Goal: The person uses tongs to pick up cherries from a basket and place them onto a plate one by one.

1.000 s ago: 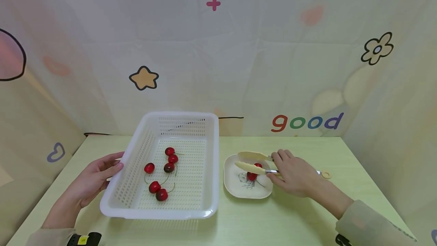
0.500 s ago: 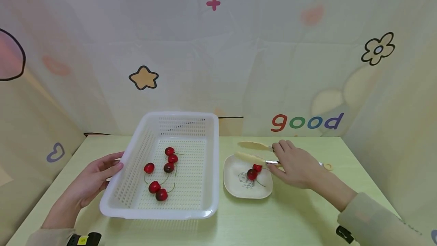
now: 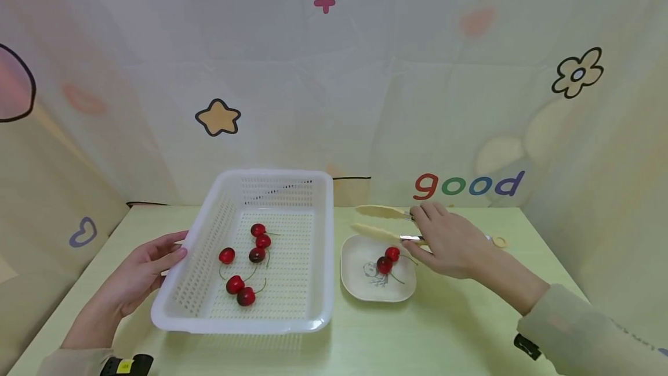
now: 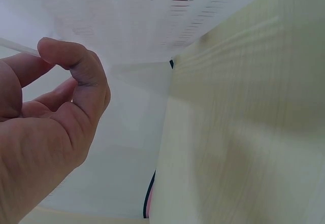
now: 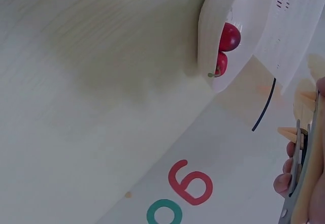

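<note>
My left hand (image 3: 148,268) pinches the left rim of a white plastic basket (image 3: 240,326); the left wrist view shows fingers (image 4: 89,76) curled at its edge. Several red cherries (image 3: 235,284) with stems lie on the basket floor. In my right hand (image 3: 451,242) I hold tongs (image 3: 374,232) with cream tips and metal arms. The tips are spread, with nothing between them, above the far edge of a small white dish (image 3: 357,283). Two cherries (image 3: 384,265) touch each other in that dish. The right wrist view has the tongs (image 5: 297,178) at its right edge.
The dish stands just right of the basket on a pale green-yellow table (image 3: 396,335). A printed cloth (image 3: 334,103) hangs behind the table and along both sides.
The right hand has moved the tongs up and back, away from the dish's cherries, which stay in the dish and now show fully. The left hand and basket hold still.
</note>
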`<state>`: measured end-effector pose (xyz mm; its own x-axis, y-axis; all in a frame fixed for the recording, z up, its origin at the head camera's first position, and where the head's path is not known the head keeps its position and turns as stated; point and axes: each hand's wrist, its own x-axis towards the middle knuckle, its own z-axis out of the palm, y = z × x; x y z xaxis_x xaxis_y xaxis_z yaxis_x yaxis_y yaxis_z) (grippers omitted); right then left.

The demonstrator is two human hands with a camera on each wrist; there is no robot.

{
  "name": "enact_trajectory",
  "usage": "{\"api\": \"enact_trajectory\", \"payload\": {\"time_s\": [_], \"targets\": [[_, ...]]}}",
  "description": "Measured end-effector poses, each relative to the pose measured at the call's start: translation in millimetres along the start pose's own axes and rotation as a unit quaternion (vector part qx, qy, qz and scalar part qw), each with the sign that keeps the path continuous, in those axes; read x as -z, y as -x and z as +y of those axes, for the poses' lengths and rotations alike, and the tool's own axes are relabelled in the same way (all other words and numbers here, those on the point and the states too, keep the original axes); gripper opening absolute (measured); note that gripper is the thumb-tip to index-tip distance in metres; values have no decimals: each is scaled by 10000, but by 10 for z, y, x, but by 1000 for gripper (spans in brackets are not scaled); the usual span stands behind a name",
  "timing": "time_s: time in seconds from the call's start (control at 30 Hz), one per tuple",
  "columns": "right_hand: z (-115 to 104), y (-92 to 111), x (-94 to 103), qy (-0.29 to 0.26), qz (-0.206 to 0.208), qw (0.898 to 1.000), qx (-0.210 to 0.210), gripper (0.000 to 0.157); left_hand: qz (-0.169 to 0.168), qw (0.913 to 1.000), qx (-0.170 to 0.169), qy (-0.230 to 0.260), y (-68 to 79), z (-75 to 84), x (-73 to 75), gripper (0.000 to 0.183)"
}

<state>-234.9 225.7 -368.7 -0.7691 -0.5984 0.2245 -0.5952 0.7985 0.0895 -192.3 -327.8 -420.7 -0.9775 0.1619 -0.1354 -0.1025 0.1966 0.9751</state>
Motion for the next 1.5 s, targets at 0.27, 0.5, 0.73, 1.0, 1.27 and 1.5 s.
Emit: {"api": "enact_trajectory", "payload": {"time_s": [0.27, 0.5, 0.73, 1.0, 1.27, 1.5], "targets": [[-190, -132, 117, 106, -50, 9991, 415, 56, -23, 10000, -12, 54, 9, -1, 9, 66], [-349, -273, 177, 244, 83, 9963, 819, 49, -63, 9999, -43, 94, 17, 25, 0, 66], [-489, -390, 238, 375, 78, 9927, 1140, 47, -103, 9998, -140, 114, -7, 12, -19, 65], [-748, -529, 233, 464, 45, 9870, 1539, 46, -117, 9995, -164, 257, -8, -22, -7, 62], [-1110, -708, 164, 811, -137, 9771, 1960, 47, -98, 9992, -110, 375, -8, -54, 26, 60], [-1345, -831, 131, 1204, -262, 9670, 2231, 51, -55, 9996, -74, 251, -27, -68, 15, 63]]}}
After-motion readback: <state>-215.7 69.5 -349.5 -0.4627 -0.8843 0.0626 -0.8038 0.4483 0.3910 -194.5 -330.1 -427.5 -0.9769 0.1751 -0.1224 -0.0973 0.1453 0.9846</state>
